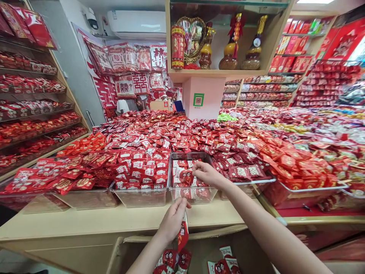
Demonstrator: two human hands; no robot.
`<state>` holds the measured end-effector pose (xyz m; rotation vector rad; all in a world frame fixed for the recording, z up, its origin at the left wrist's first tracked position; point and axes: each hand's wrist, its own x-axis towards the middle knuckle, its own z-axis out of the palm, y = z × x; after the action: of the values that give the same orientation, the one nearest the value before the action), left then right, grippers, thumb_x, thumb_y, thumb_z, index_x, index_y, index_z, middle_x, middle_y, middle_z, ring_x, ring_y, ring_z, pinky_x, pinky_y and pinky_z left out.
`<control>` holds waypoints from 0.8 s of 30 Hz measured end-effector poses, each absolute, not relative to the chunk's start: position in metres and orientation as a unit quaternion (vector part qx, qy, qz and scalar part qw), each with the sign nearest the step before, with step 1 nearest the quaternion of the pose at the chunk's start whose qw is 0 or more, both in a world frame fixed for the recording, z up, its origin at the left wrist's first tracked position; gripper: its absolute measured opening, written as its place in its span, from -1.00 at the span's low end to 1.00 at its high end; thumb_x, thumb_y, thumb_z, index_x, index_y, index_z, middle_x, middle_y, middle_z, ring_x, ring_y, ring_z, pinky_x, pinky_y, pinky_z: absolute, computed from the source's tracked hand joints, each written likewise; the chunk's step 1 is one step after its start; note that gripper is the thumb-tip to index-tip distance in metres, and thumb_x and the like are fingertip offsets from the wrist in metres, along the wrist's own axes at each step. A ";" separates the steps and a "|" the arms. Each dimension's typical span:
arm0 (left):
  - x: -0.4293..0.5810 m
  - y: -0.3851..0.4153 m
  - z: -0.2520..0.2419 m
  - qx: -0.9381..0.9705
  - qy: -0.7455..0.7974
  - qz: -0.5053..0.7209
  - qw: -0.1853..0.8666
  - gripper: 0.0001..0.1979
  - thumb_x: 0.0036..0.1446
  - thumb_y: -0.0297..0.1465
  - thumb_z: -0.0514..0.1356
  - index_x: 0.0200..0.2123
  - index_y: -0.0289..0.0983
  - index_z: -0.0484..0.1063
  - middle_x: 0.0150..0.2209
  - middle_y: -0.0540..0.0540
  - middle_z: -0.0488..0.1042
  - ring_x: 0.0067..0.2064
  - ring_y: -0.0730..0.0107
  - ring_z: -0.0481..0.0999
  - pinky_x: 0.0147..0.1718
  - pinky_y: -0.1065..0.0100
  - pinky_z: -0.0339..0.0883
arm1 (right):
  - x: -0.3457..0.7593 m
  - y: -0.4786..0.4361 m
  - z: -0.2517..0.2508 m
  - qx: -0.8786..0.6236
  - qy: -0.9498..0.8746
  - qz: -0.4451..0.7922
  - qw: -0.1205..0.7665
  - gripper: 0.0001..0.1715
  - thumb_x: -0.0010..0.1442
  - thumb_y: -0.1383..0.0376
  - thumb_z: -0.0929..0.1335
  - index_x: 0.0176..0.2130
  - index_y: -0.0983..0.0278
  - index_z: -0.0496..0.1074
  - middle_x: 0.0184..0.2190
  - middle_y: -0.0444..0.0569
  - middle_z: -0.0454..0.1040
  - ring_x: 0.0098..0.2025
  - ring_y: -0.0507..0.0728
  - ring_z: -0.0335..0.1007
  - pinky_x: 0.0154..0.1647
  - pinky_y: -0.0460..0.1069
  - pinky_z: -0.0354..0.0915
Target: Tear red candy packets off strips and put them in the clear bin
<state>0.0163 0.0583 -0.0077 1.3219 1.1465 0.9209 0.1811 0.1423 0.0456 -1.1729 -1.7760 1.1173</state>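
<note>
My left hand [173, 219] is closed around the upper end of a small red-and-white packet [183, 233] printed with cartoon figures. That packet hangs down over an open cardboard box [114, 254]. My right hand [207, 174] reaches over a clear plastic bin [178, 195], its fingers bent and closed at the edge of a red packet with cartoon figures [186, 176]. More red-and-white packets lie in rows inside this bin. Several similar packets [170, 258] are at the bottom of the cardboard box, and others [225, 262] lie farther right in it.
Bins of red packets stand left [139, 196] and right [242, 182] of the middle one, on a pale wooden counter [85, 222]. Behind, packets are heaped up to a white pillar [203, 95]. A display shelf [216, 74] with bottles hangs above. Stocked shelves [34, 95] line the left.
</note>
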 end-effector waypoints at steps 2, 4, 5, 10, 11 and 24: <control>0.015 0.057 -0.006 0.560 0.459 0.404 0.559 -0.61 0.09 -0.08 -0.14 -0.36 -0.25 0.26 -0.72 0.14 0.16 -0.69 0.52 0.13 -0.67 0.49 0.01 | 0.190 0.121 0.048 -0.446 -0.651 0.461 0.407 -0.93 -0.04 0.31 0.22 -0.47 0.27 0.17 -0.71 -0.29 0.15 -0.69 -0.09 0.09 -0.67 -0.18 0.05; 0.014 0.056 -0.005 0.571 0.428 0.422 0.560 -0.59 0.10 -0.07 -0.19 -0.30 -0.26 0.23 -0.68 0.11 0.23 -0.69 0.53 0.12 -0.67 0.48 0.02 | 0.196 0.100 0.045 -0.440 -0.625 0.486 0.424 -0.91 -0.03 0.30 0.23 -0.47 0.27 0.16 -0.71 -0.30 0.16 -0.70 -0.09 0.09 -0.68 -0.17 0.05; 0.014 0.056 -0.005 0.577 0.415 0.432 0.555 -0.59 0.10 -0.07 -0.19 -0.29 -0.26 0.23 -0.65 0.09 0.26 -0.68 0.54 0.13 -0.66 0.48 0.03 | 0.198 0.091 0.043 -0.440 -0.618 0.493 0.426 -0.91 -0.03 0.30 0.23 -0.48 0.27 0.16 -0.72 -0.30 0.16 -0.71 -0.10 0.09 -0.68 -0.18 0.04; 0.017 0.059 -0.008 0.585 0.404 0.467 0.526 -0.74 0.06 -0.17 0.02 -0.36 -0.26 0.24 -0.57 0.06 0.31 -0.51 0.49 0.28 -0.48 0.47 0.13 | 0.193 0.061 0.027 -0.439 -0.602 0.508 0.433 -0.87 -0.02 0.29 0.24 -0.50 0.27 0.13 -0.73 -0.29 0.17 -0.71 -0.10 0.07 -0.69 -0.17 0.01; 0.018 0.060 -0.009 0.584 0.408 0.469 0.523 -0.76 0.05 -0.19 0.05 -0.38 -0.26 0.25 -0.57 0.06 0.31 -0.49 0.48 0.30 -0.46 0.47 0.14 | 0.191 0.059 0.024 -0.436 -0.595 0.512 0.440 -0.85 -0.02 0.27 0.25 -0.51 0.27 0.13 -0.72 -0.29 0.17 -0.71 -0.10 0.07 -0.69 -0.17 0.01; 0.017 0.060 -0.009 0.611 0.420 0.463 0.485 -0.79 -0.01 -0.28 0.12 -0.58 -0.26 0.27 -0.57 0.04 0.37 -0.45 0.42 0.34 -0.39 0.45 0.17 | 0.184 0.055 -0.008 -0.456 -0.531 0.500 0.510 -0.62 -0.08 0.07 0.34 -0.55 0.29 0.16 -0.66 -0.22 0.20 -0.59 -0.06 0.09 -0.58 -0.13 0.06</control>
<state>0.0168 0.0596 -0.0088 1.4881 1.0225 1.1272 0.1838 0.0549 -0.0078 -1.0993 -1.2776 1.2046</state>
